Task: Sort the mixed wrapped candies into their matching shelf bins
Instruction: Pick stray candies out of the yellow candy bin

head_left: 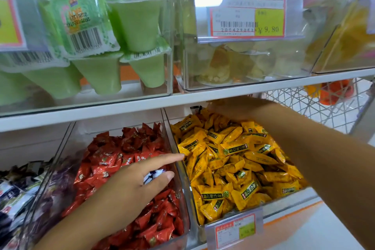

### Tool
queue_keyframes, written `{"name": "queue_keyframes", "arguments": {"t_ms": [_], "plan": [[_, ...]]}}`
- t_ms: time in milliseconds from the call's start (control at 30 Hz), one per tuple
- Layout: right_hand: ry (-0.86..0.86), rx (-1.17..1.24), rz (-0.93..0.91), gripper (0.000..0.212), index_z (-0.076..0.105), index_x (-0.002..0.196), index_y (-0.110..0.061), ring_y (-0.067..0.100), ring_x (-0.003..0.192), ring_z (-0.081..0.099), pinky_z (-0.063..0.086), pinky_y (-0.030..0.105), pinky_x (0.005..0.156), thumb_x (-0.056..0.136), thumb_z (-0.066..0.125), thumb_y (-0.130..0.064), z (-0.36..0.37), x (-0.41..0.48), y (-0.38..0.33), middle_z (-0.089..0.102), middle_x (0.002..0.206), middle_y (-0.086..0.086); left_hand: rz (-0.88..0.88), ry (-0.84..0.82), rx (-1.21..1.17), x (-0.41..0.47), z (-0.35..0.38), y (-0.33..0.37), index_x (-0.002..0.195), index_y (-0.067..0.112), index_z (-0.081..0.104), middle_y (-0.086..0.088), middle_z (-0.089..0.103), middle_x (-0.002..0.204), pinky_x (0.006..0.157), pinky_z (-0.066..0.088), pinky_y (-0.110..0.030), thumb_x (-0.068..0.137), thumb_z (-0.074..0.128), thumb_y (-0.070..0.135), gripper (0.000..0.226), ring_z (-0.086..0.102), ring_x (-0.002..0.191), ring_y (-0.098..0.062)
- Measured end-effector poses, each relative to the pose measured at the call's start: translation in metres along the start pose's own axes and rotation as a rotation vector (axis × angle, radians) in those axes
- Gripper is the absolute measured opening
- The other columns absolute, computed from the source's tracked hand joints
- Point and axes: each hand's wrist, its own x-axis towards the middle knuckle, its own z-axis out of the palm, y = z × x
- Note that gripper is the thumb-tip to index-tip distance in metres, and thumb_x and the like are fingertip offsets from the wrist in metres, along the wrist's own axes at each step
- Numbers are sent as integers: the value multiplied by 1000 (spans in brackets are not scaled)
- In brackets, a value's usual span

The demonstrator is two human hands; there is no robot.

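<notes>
Two tiers of clear bins on white shelving, green jelly cups above. Left hand over red-candy bin, thumb and fingers pinching white-blue candy. Right hand deep at back of yellow-candy bin (blurred; grip cannot tell). Wire basket right of shelving.

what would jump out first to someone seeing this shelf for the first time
Bright yellow candies heaped in the lower right bin and red candies in the middle bin to its left grab the eye first. Over the middle bin the left grip holds a white-and-blue wrapped candy, while the blurred right grip reaches to the back of the lower right bin. Upper left, green jelly cups stand out too.
</notes>
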Motion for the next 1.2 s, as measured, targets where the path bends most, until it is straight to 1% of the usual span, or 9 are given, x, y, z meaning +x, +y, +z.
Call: {"name": "queue_keyframes", "arguments": {"t_ms": [133, 300, 400, 567, 733, 967, 1033, 1067, 1200], "plan": [[32, -69, 25, 59, 28, 147, -37, 34, 140, 29, 31, 44, 110, 94, 37, -61, 18, 2, -6, 19, 157, 4, -1, 14, 4, 0, 0, 4, 112, 79, 39, 53, 46, 114, 86, 35, -2, 90, 47, 50, 37, 48, 101, 22], [403, -113, -74, 31, 57, 122, -19, 28, 123, 47, 37, 35, 99, 97, 48, -35, 12, 9, -23, 55, 129, 7, -24, 11, 8, -3, 2, 2, 114, 80, 36, 28, 57, 126, 85, 35, -6, 91, 47, 51, 39, 50, 89, 14], [275, 46, -94, 25, 64, 115, -16, 26, 118, 52, 41, 33, 97, 96, 53, -28, 19, 26, -32, 60, 123, 6, 6, 15, 3, -4, 3, 2, 114, 81, 33, 55, 38, 117, 80, 30, 3, 91, 46, 50, 41, 32, 102, 39], [206, -19, -29, 22, 64, 105, -12, 22, 85, 58, 50, 29, 72, 93, 56, -28, 31, 53, -33, 65, 101, 7, 7, -5, -23, -2, 3, 0, 112, 81, 35, 57, 39, 112, 82, 30, 2, 91, 47, 51, 40, 34, 105, 36], [226, 38, 7, 17, 66, 102, -13, 26, 88, 61, 53, 36, 82, 89, 54, -17, 40, 60, -33, 67, 100, 9, 29, 9, -53, 0, 3, -5, 113, 79, 39, 55, 39, 120, 92, 29, -4, 91, 48, 50, 38, 32, 115, 31], [259, 499, -98, 22, 70, 90, -12, 19, 90, 62, 50, 35, 88, 85, 70, -34, 13, 17, -32, 69, 92, 1, 12, 16, -69, 0, 3, 1, 111, 76, 45, 61, 43, 98, 76, 32, 4, 93, 47, 47, 34, 39, 104, 32], [307, 481, -97, 24, 68, 96, -11, 20, 98, 60, 47, 35, 90, 87, 69, -34, 6, 4, -34, 67, 99, 4, -37, 10, -158, 0, 4, 5, 109, 72, 49, 30, 59, 67, 57, 36, -6, 95, 48, 43, 33, 57, 62, 7], [341, 466, -76, 25, 67, 98, -13, 18, 100, 58, 45, 32, 87, 86, 69, -35, 3, -7, -38, 65, 102, 3, -61, 19, -235, 1, 5, 8, 109, 71, 51, 15, 54, 60, 53, 37, -15, 95, 48, 41, 34, 47, 51, -6], [330, 885, -140, 13, 67, 88, -19, -3, 66, 61, 44, 14, 61, 79, 77, -16, 4, -56, -50, 68, 76, -12, -94, 164, -457, 5, 8, 7, 109, 60, 58, 1, 55, 74, 46, 34, -20, 95, 51, 36, 29, 41, 52, -13]]}}
